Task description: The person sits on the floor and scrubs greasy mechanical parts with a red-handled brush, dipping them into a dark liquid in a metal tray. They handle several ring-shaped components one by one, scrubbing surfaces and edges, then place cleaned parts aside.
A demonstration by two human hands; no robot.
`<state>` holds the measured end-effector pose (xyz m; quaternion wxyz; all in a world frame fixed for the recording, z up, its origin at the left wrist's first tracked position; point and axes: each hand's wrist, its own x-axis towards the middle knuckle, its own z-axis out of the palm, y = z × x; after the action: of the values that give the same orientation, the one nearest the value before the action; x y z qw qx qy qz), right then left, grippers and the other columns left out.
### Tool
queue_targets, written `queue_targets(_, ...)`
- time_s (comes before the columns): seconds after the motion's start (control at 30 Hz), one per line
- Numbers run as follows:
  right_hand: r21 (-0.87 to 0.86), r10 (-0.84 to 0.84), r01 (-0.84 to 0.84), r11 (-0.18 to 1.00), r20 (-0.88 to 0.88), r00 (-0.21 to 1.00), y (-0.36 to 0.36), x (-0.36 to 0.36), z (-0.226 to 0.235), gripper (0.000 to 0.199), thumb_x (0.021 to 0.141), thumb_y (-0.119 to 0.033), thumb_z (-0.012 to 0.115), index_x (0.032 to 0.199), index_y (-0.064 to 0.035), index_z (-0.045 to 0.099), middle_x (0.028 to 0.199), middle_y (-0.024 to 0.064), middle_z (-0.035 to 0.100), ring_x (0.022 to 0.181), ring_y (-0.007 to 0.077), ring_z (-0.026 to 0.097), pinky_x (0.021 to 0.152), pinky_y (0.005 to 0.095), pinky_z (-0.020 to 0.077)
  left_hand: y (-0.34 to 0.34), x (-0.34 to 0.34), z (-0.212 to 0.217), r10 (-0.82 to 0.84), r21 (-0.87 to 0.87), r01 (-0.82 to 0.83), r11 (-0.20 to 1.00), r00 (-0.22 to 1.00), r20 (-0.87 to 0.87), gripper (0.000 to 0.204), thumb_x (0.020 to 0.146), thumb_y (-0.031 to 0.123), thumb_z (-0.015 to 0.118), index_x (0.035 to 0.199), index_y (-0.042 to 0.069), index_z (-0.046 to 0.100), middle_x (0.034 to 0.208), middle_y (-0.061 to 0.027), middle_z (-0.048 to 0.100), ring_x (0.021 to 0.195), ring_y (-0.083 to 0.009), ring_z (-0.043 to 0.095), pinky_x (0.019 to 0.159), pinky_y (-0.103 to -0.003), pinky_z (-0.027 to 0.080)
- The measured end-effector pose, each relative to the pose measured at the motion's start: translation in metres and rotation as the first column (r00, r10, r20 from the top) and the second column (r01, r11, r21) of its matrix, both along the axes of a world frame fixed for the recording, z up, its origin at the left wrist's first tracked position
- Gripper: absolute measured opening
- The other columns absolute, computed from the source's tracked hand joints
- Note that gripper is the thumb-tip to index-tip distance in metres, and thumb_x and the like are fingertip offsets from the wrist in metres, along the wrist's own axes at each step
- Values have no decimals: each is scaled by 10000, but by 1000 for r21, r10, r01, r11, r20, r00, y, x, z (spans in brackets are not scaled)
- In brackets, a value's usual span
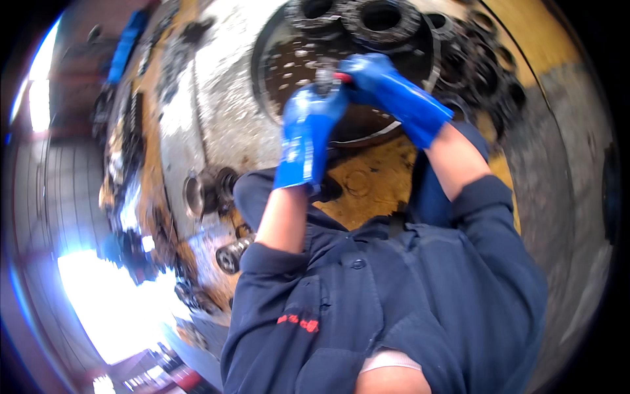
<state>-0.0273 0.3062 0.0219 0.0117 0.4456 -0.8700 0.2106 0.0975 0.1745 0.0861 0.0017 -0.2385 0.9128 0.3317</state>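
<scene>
Both my hands wear long blue rubber gloves and meet over a round tub [371, 136] of dark liquid. My left hand [312, 108] is closed around a small greyish metal part [325, 77], mostly covered by the fingers and blurred. Close beside it, my right hand [367, 73] grips a tool with a red handle [342, 77]; its working end is hidden, so I cannot tell its kind. Beyond the hands, a large dark metal ring [411, 25] and a second one [299, 14] lie at the tub's far side.
Several dark metal rings [482, 72] are heaped right of the tub. To the left stand a hollow cylindrical part [200, 195] and a smaller ridged one [231, 257]. Greasy parts [131, 138] line the far left. Stained yellow flooring [367, 187] shows between my knees.
</scene>
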Motion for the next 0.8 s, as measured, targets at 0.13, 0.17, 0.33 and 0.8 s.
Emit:
queue_targets(0.13,135,-16,0,991,110,994,-10,1,15,321,796,-317,807,1072,-165,742,1075,98,769,1042,340,739,901,463,601,-2,-6,3,96,15,-99,995,986,139,562,903,579,708,1168,91,795,1074,-192,796,1072,-349,761,911,-432,562)
queue_targets(0.17,119,-17,4,993,115,993,-17,2,19,329,794,-323,807,1075,-165,745,1079,94,770,1038,335,742,895,462,603,-6,-5,9,128,-9,-128,992,981,145,583,897,588,717,1192,91,790,1076,-186,798,1057,-342,766,900,-428,567)
queue_targets(0.33,-331,97,-52,942,121,988,-18,-2,-35,158,923,-259,745,992,-117,735,942,81,733,848,272,717,756,409,596,22,20,28,-117,-256,51,965,961,-250,422,988,452,651,1017,46,766,885,-208,747,850,-409,724,769,-481,572)
queue_targets(0.8,-474,205,-110,873,152,967,-6,-35,-85,261,851,-168,782,1101,-94,763,1041,127,769,993,348,738,891,421,588,-6,37,26,110,141,-96,985,989,-99,515,820,502,791,1110,77,790,1070,-237,773,1052,-405,743,922,-474,600)
